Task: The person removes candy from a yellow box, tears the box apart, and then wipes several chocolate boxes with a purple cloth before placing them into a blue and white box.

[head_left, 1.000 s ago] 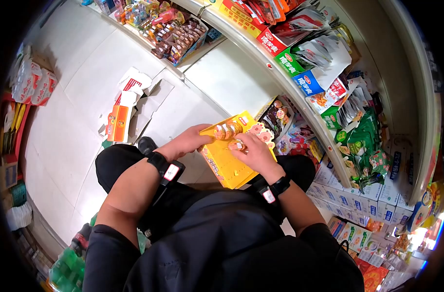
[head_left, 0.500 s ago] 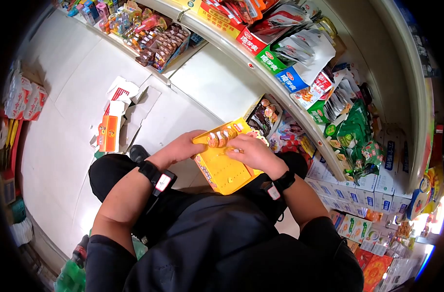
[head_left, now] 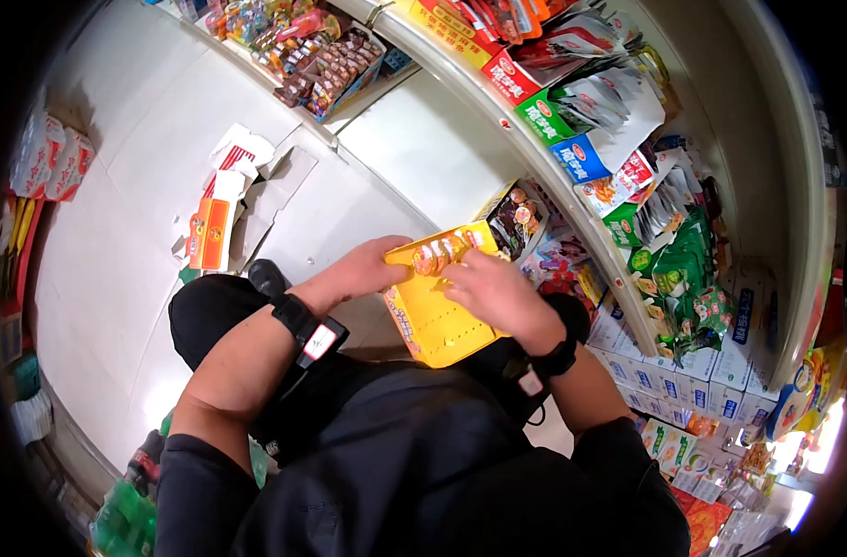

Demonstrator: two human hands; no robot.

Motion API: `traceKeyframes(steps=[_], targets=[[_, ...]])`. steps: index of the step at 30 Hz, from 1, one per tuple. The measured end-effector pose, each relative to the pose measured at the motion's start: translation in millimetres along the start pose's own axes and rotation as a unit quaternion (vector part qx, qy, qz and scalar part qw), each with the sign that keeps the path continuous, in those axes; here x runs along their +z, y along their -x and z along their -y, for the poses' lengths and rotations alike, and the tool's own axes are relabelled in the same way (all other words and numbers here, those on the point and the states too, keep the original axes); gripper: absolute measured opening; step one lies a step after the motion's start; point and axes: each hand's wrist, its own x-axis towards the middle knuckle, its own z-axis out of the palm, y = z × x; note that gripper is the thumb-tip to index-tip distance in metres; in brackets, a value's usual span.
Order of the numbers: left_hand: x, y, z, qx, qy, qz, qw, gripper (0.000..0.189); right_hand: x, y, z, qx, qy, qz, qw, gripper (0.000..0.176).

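A shallow yellow display box (head_left: 439, 327) with rows of small holes rests tilted over my lap. Across its far end runs a row of round, orange-wrapped lollipops (head_left: 439, 254). My left hand (head_left: 379, 266) is closed on the box's upper left edge, thumb on the inside. Over the right part of the box is my right hand (head_left: 494, 291), its fingers pinched together just below the row. They close on what looks like one wrapped lollipop, mostly hidden by the fingers.
Torn cardboard packaging (head_left: 221, 218) lies on the tiled floor ahead on the left. A shelf (head_left: 498, 111) packed with snack packets curves along the right. A dark candy box (head_left: 514, 218) stands just beyond the yellow box. Green bottles (head_left: 124, 515) are at lower left.
The shelves and floor have shifted rightward in view. My right hand has moved slightly right, and its fingertips now hide the small orange-wrapped piece seen there before. My left hand keeps its hold.
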Motion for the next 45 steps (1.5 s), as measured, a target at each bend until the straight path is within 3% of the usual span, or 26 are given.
traceKeyframes(steps=[2, 5, 16, 18, 21, 23, 25, 27, 29, 30, 32, 33, 35, 36, 38, 41, 43, 45], targets=[[-1, 6, -7, -0.002, 0.005, -0.001, 1.000, 0.057, -9, 0, -13, -0.004, -0.202, -0.033, 0.979, 0.025], [-1, 5, -9, 0.005, 0.009, 0.001, 1.000, 0.058, -10, 10, -27, 0.016, -0.199, -0.014, 0.980, 0.025], [2, -2, -2, 0.022, 0.020, 0.012, 0.999, 0.060, -4, 24, -17, 0.037, -0.215, -0.082, 0.972, 0.023], [1, -5, -1, 0.038, 0.003, 0.022, 0.999, 0.059, -17, 11, 2, -0.001, -0.125, -0.089, 0.988, 0.022], [4, 1, -4, 0.011, 0.022, 0.002, 1.000, 0.056, -36, 10, -1, -0.041, -0.097, -0.062, 0.993, 0.022], [-3, 2, 2, -0.008, 0.027, -0.019, 0.999, 0.055, -49, 21, -15, -0.020, -0.097, -0.054, 0.994, 0.021], [-11, 6, 5, -0.025, 0.035, -0.039, 0.998, 0.053, -53, 38, -36, 0.050, -0.254, -0.094, 0.961, 0.019], [-17, 11, 1, -0.045, 0.063, -0.061, 0.995, 0.052, -27, 53, -70, 0.076, -0.254, -0.122, 0.957, 0.020], [-18, 11, 3, -0.036, 0.071, -0.081, 0.994, 0.051, 16, 66, -111, 0.194, -0.287, -0.192, 0.918, 0.022], [-21, 10, 5, -0.045, 0.079, -0.096, 0.991, 0.051, 29, 68, -126, 0.196, -0.287, -0.193, 0.917, 0.022], [-27, 9, 7, -0.066, 0.079, -0.117, 0.988, 0.051, 53, 65, -153, 0.351, -0.423, -0.181, 0.815, 0.035], [-25, 11, 1, -0.068, 0.077, -0.117, 0.988, 0.051, 68, 62, -171, 0.352, -0.426, -0.181, 0.814, 0.035], [-22, 14, -13, -0.080, 0.077, -0.128, 0.986, 0.051, 98, 52, -214, 0.305, -0.234, -0.221, 0.897, 0.046], [-22, 13, -14, -0.082, 0.076, -0.129, 0.985, 0.051, 112, 46, -239, 0.305, -0.236, -0.220, 0.896, 0.046], [-21, 9, -13, -0.091, 0.072, -0.119, 0.986, 0.051, 130, 33, -282, 0.289, -0.106, -0.229, 0.924, 0.059], [-19, 6, -7, -0.089, 0.089, -0.119, 0.985, 0.052, 122, 11, -297, 0.336, -0.075, -0.167, 0.924, 0.061], [-18, 3, 0, -0.093, 0.101, -0.123, 0.983, 0.052, 119, 2, -306, 0.313, -0.104, -0.171, 0.928, 0.062], [-18, 1, 7, -0.103, 0.112, -0.127, 0.980, 0.052, 121, -2, -313, 0.384, -0.151, -0.121, 0.903, 0.071]])
